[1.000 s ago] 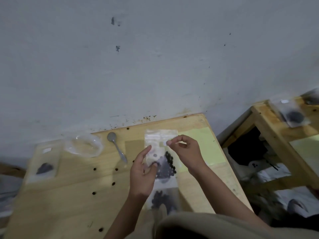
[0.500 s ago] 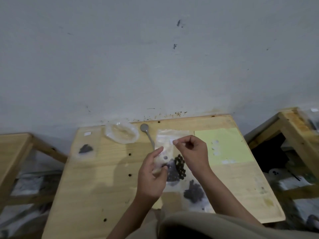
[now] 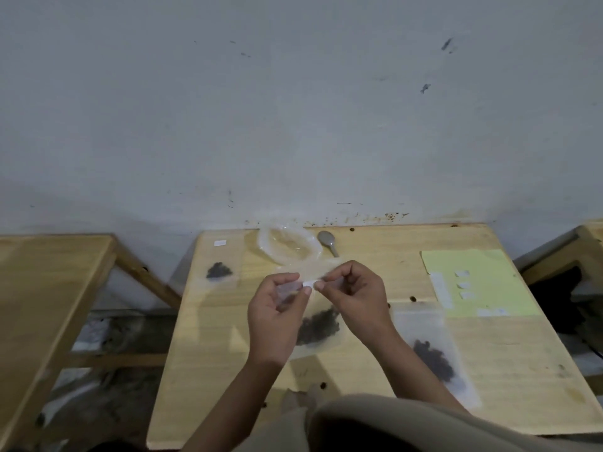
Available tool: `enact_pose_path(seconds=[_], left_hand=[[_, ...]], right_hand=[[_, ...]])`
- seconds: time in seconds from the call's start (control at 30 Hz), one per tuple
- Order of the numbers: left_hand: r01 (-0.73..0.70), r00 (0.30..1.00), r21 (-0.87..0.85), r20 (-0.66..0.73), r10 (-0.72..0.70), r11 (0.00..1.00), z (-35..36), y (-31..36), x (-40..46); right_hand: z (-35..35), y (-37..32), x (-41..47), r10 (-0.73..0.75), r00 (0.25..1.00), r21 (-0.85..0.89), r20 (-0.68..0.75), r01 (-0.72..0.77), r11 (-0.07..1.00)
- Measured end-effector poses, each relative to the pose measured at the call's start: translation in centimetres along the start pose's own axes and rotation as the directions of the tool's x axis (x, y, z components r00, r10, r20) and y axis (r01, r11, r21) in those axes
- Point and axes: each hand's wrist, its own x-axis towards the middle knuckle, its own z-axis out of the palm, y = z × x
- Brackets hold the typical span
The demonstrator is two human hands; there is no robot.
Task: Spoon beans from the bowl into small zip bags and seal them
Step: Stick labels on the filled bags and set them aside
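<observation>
Left hand (image 3: pixel 277 316) and right hand (image 3: pixel 354 293) pinch top of bean-filled zip bag (image 3: pixel 318 324); sealing seemingly underway. Two filled bags (image 3: pixel 434 353) lie on counter (image 3: pixel 359 370). Bowl (image 3: pixel 288 246) looks empty, spoon (image 3: pixel 328 242) idle; task near end.

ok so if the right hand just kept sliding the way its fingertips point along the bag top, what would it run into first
Most likely the left hand. The right hand pinches the top of the zip bag with its fingertips pointing toward the left hand's fingertips, which pinch the same edge close by. Depth looks matched, though one view cannot confirm it.

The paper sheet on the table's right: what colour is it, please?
Pale yellow-green, head view.
</observation>
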Motion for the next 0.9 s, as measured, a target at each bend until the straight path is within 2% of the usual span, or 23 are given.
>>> enact_pose_path(seconds=[0.2, 0.37, 0.6, 0.73, 0.9], left_hand=[[0.124, 0.991, -0.035, -0.055, -0.126, 0.992, -4.9, -0.6, 2.1], [0.153, 0.981, -0.078, -0.107, -0.161, 0.985, -8.3, -0.9, 4.7], [0.208, 0.946, -0.126, -0.226, -0.232, 0.97, -12.1, -1.9, 8.7], [0.23, 0.943, -0.018, -0.242, -0.227, 0.973, -13.4, -3.9, 11.1], [0.246, 0.962, 0.236, -0.179, -0.207, 0.94, -14.3, -7.5, 12.0]], right_hand=[[4.6, 1.0, -0.2, 0.039, 0.999, 0.03, 0.035, -0.04, 0.999], [7.6, 1.8, -0.8, 0.06, 0.994, 0.038, 0.094, -0.064, 0.997], [10.7, 5.1, -1.7, 0.244, 0.958, -0.069, 0.153, -0.236, 0.969], [12.4, 6.2, -0.3, 0.333, 0.934, -0.055, 0.13, -0.329, 0.943], [15.1, 7.8, 3.3, 0.408, 0.913, -0.024, -0.006, -0.408, 0.913]])
